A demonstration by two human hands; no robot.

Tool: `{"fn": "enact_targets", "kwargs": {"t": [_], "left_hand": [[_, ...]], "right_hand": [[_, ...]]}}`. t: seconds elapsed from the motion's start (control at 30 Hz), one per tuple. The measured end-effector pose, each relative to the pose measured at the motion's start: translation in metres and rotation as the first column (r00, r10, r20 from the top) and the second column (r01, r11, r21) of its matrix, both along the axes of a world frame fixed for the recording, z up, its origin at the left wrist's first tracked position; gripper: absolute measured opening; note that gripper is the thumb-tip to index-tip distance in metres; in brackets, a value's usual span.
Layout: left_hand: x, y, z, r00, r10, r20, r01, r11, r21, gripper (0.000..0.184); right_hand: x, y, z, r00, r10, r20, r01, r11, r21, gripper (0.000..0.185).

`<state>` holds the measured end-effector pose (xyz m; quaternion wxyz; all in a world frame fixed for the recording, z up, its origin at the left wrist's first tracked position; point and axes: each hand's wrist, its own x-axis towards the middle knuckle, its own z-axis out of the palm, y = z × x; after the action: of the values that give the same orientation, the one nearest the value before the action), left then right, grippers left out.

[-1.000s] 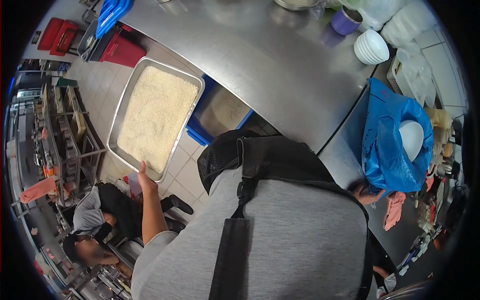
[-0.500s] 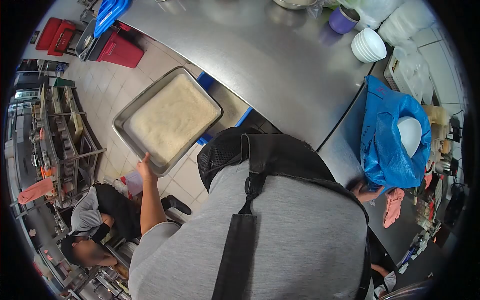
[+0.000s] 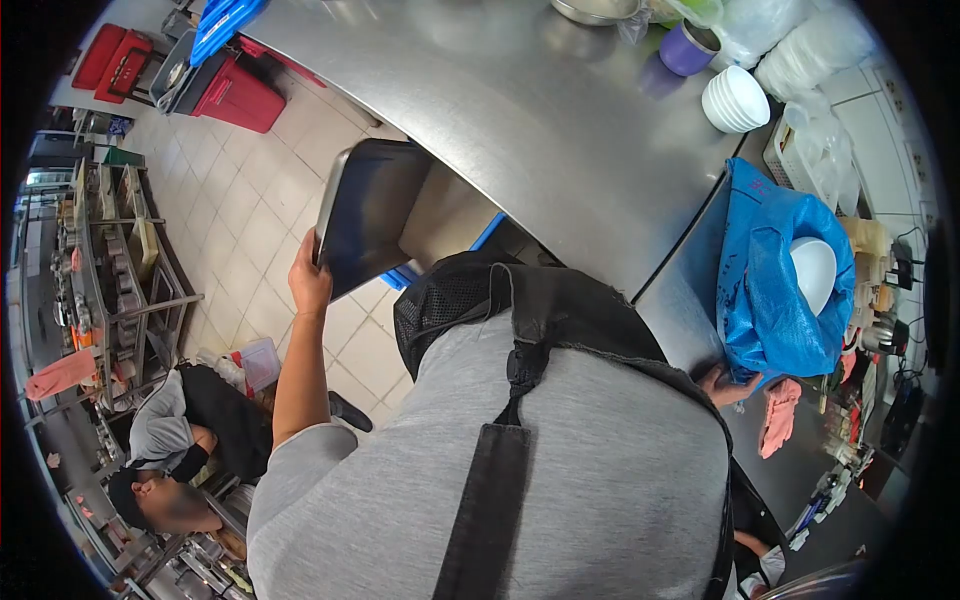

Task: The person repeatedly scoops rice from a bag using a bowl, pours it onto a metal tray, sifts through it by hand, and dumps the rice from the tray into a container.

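Observation:
My left hand point(image 3: 310, 278) is closed around the near rim of a deep metal tray point(image 3: 362, 215). The tray is tipped steeply toward the counter, and its bare inner side shows. Past its lower edge lies pale powdery or crumb-like stuff point(image 3: 448, 205) in a blue-edged bin point(image 3: 488, 231), partly under the counter. My right hand point(image 3: 724, 386) is by the base of a blue woven bag point(image 3: 752, 290), fingers stretched along the bag's lower edge. Part of this hand is hidden by my apron. A white bowl point(image 3: 815, 272) sits in the bag's mouth.
The steel counter point(image 3: 520, 110) holds stacked white bowls point(image 3: 736, 100), a purple container point(image 3: 688, 48) and plastic bags. A pink cloth point(image 3: 779, 418) lies beyond my right hand. A co-worker point(image 3: 190, 440) crouches at lower left near metal racks point(image 3: 130, 270). A red bin point(image 3: 240, 95) stands behind.
The tray, about level and full of the pale stuff, has been tipped over toward the bin, and the stuff has left the visible part of it. My left hand has risen slightly.

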<state>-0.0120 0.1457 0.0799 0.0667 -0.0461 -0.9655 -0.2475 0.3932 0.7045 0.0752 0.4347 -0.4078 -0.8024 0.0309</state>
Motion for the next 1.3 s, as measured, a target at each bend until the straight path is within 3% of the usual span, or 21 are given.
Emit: {"fn": "enact_targets", "kwargs": {"t": [0.03,0.23,0.33,0.43,0.57,0.67,0.8,0.93,1.0,1.07,1.13,1.17,1.2,1.23,1.3], "left_hand": [[-0.002,0.0,-0.002,0.997,-0.048,-0.059,0.045,0.998,-0.038,0.054],[0.0,-0.008,0.012,0.982,-0.184,-0.05,0.169,0.96,-0.223,0.058],[-0.004,-0.011,0.017,0.978,-0.209,-0.021,0.199,0.954,-0.223,0.06],[-0.007,-0.007,0.03,0.941,-0.296,-0.164,0.252,0.936,-0.245,0.06],[-0.006,-0.02,0.04,0.949,-0.285,-0.137,0.255,0.945,-0.204,0.062],[-0.011,-0.034,0.042,0.971,-0.234,-0.052,0.219,0.954,-0.207,0.064],[-0.041,-0.039,0.07,0.965,-0.207,-0.162,0.183,0.971,-0.151,0.061],[-0.081,-0.057,0.16,0.998,-0.064,0.009,0.065,0.983,-0.169,0.056],[-0.097,-0.085,0.202,0.997,-0.048,-0.053,0.036,0.979,-0.199,0.047],[-0.11,-0.131,0.247,0.978,0.044,0.205,-0.045,0.999,0.004,0.034],[-0.116,-0.178,0.265,0.992,-0.043,0.116,0.025,0.989,0.146,0.024],[-0.116,-0.2,0.277,0.983,-0.014,0.185,-0.015,0.988,0.153,0.025],[-0.112,-0.218,0.273,0.995,-0.02,0.095,-0.026,0.89,0.456,0.03],[-0.106,-0.216,0.279,0.988,0.128,0.087,-0.146,0.956,0.253,0.033],[-0.102,-0.21,0.283,0.955,0.289,0.064,-0.294,0.948,0.123,0.039]], "right_hand": [[0.001,-0.001,0.0,1.0,-0.015,0.004,0.015,1.0,-0.013,0.081],[0.0,-0.002,0.0,0.999,-0.041,0.014,0.042,0.999,-0.028,0.081],[-0.002,-0.005,0.004,0.998,-0.044,0.033,0.045,0.999,-0.024,0.082],[-0.004,-0.005,0.002,0.998,-0.03,-0.047,0.025,0.996,-0.088,0.082],[-0.004,-0.008,0.007,0.998,-0.054,0.014,0.055,0.995,-0.087,0.081],[-0.005,-0.006,0.005,0.998,-0.062,0.032,0.064,0.996,-0.069,0.081],[0.0,-0.004,0.002,0.999,-0.046,0.026,0.047,0.996,-0.069,0.081],[-0.002,-0.006,0.005,0.999,-0.035,0.036,0.037,0.998,-0.053,0.08],[-0.005,-0.008,0.007,0.999,-0.044,0.015,0.045,0.996,-0.08,0.079],[-0.006,-0.01,0.011,0.998,-0.068,-0.012,0.066,0.99,-0.121,0.078],[-0.01,-0.013,0.015,0.995,-0.093,-0.043,0.084,0.98,-0.18,0.077],[-0.008,-0.012,0.015,0.995,-0.087,-0.044,0.079,0.983,-0.166,0.076],[-0.008,-0.012,0.015,0.994,-0.099,-0.041,0.092,0.984,-0.151,0.076],[-0.009,-0.012,0.015,0.993,-0.109,-0.035,0.103,0.985,-0.138,0.076],[-0.012,-0.015,0.019,0.994,-0.097,-0.052,0.089,0.986,-0.141,0.075]]}}
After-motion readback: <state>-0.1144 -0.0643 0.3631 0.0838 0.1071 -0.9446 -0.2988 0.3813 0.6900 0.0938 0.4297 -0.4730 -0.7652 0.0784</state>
